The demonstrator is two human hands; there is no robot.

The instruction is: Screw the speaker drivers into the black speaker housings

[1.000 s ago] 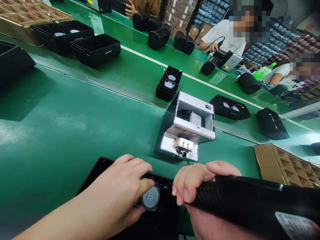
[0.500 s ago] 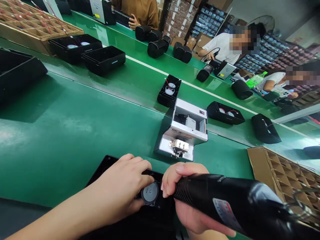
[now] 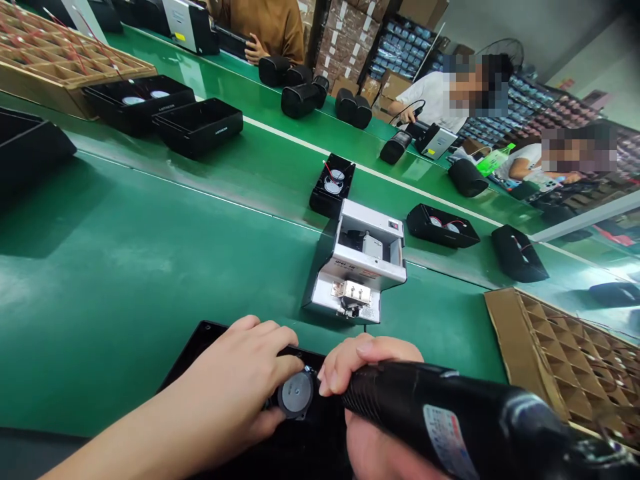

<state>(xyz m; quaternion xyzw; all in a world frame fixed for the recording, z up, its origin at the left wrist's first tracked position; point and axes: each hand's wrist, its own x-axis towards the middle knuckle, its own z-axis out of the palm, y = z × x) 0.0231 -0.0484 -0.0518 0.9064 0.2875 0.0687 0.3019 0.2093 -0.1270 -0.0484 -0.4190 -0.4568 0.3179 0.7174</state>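
Showing left hand (image 3: 235,380) with fingers clamped on round speaker magnet (image 3: 296,395), just beside right hand (image 3: 367,357) closed around black electric screwdriver (image 3: 440,400), long axis aimed leftward at the magnet.

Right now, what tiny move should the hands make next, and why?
Probably bring the black electric screwdriver in the right hand closer to the round speaker: the left hand steadies that speaker on the black box, and the tool is beside it.

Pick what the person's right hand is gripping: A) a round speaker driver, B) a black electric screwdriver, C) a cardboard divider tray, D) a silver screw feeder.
B: the right hand wraps around the black electric screwdriver, its fingers curled over the barrel.
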